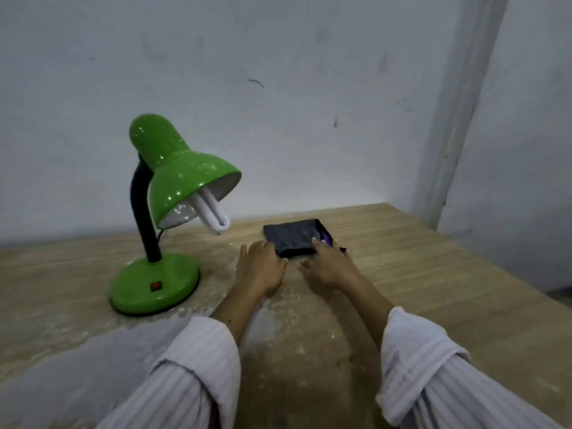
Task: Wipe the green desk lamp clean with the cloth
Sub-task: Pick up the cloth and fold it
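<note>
Bare table (402, 258) between lamp (173, 193) and cloth (294, 236)

We see a green desk lamp (173, 193) flecked white, its neck (143, 218) black, switch (156, 286) red; a dark cloth (294, 236); pale striped sleeves (198, 366); light wood-grain table (433, 267).

Dim, flat, bluish light, soft focus throughout (wide-angle bowing at edges), faint shadows

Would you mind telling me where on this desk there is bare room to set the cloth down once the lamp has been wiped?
The widest bare patch of the table lies right of the dark folded cloth, out to the desk's right edge. The near-left corner, in front of the green lamp base, is also free though dusty. It is crowded at the centre, where the left hand and right hand meet the cloth.
</note>
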